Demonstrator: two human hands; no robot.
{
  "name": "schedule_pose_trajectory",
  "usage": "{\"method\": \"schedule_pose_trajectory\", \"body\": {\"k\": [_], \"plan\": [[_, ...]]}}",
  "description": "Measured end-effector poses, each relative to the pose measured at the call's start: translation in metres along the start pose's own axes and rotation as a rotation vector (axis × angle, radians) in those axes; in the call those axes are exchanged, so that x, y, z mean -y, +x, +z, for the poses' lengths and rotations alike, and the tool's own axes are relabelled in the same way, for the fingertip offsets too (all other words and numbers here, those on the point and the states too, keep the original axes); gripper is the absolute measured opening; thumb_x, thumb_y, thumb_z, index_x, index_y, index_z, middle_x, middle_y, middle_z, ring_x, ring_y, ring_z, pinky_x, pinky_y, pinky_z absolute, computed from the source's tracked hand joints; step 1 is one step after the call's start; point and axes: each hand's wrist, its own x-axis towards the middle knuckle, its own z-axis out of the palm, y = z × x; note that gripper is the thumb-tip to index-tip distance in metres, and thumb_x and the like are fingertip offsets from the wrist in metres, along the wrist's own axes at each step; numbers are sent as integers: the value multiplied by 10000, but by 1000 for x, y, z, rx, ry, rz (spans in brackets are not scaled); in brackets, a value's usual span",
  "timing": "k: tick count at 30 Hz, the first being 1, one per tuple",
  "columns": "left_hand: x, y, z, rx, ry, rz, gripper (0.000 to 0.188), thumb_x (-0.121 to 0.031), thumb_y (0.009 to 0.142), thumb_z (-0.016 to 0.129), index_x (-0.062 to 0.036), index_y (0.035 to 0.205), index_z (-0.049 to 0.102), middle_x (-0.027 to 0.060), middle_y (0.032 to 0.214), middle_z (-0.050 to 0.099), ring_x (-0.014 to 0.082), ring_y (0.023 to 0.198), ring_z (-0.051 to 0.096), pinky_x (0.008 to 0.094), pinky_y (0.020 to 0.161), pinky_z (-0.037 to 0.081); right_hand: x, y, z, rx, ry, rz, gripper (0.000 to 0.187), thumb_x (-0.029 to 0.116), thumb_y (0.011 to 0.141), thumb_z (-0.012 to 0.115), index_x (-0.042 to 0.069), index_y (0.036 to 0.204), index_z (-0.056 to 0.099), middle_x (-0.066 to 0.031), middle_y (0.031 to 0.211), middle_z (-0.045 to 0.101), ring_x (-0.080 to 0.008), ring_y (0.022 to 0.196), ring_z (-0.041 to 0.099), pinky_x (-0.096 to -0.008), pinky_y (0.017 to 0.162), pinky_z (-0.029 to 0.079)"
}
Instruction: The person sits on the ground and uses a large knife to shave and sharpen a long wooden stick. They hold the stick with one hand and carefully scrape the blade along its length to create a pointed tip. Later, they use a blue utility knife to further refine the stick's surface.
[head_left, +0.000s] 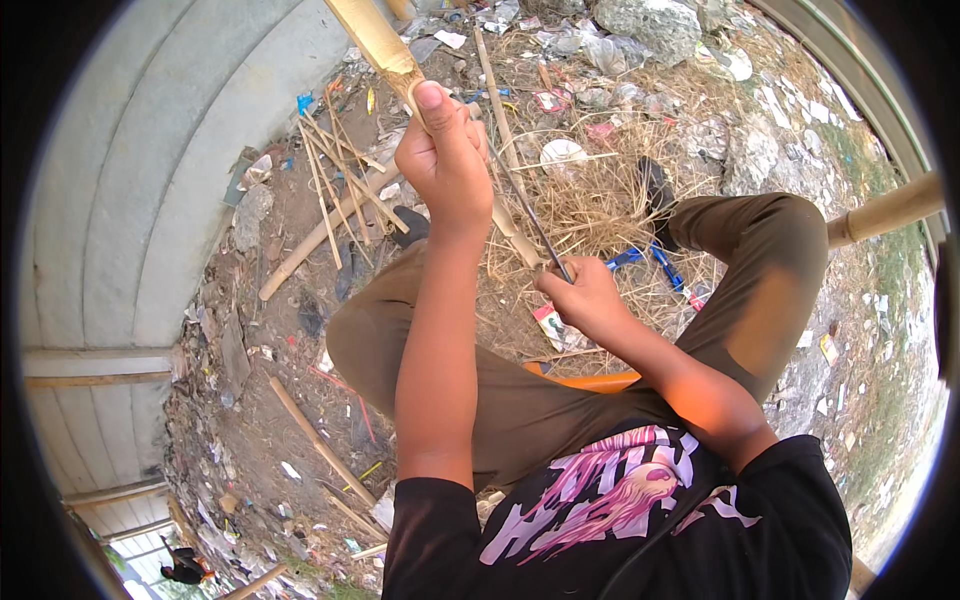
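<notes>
My left hand (445, 155) is raised in front of me, closed around a pale split bamboo piece (375, 40) with its thumb on top. The bamboo runs past the top edge of the picture. A lower bamboo length (518, 238) lines up with it beyond my wrist and ends near my right hand; the wrist hides any join. My right hand (585, 295) is closed on the near end of a long, thin dark blade (535, 215), whose handle is hidden in the fist. The blade points up toward my left hand, and its far end passes close beside that hand's fingers.
Several thin bamboo sticks (340, 180) lie across a thicker pole (300, 262) at left. Blue-handled tools (668, 272) and a red-and-white packet (556, 328) lie between my legs, near straw (590, 205). An orange seat edge (600, 382) is under me. A grey wall (190, 150) curves along the left.
</notes>
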Motion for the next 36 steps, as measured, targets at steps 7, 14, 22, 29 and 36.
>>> {"method": "schedule_pose_trajectory", "body": {"k": [7, 14, 22, 29, 36], "plan": [[6, 6, -5, -26, 39, 52, 557, -497, 1033, 500, -138, 651, 311, -67, 566, 278, 20, 458, 229, 241, 412, 185, -18, 12, 10, -300, 245, -551, 313, 71, 960, 592, 58, 673, 468, 59, 519, 445, -17, 479, 386, -258, 436, 281], [-2, -2, -7, 39, -6, -10, 541, -476, 1038, 501, -127, 657, 342, -64, 579, 294, 24, 464, 235, 239, 415, 205, -93, 48, 6, 188, 161, 636, 235, 167, 823, 579, 96, 623, 477, -11, 471, 432, -140, 354, 402, -368, 416, 366], [-4, -4, -7, 47, 5, -56, 583, -546, 1032, 455, -109, 663, 343, -50, 551, 246, 60, 445, 206, 263, 432, 153, -57, 50, -4, 454, 834, 843, 273, 149, 817, 558, 176, 585, 417, 57, 449, 375, -102, 347, 347, -319, 425, 345], [-1, 5, -16, -52, 32, -2, 537, -483, 1046, 472, -122, 669, 343, -56, 592, 299, 31, 459, 244, 240, 414, 198, 5, 6, 4, -199, -55, -257, 214, 145, 880, 649, 10, 738, 562, 18, 507, 482, -90, 452, 463, -307, 434, 339], [4, 5, -10, -34, 34, 28, 530, -485, 1038, 498, -132, 668, 358, -66, 580, 299, 21, 470, 249, 240, 427, 198, -47, 15, 15, -188, 222, -424, 298, 42, 954, 562, 78, 684, 441, 34, 578, 464, -40, 530, 410, -257, 476, 316]]}}
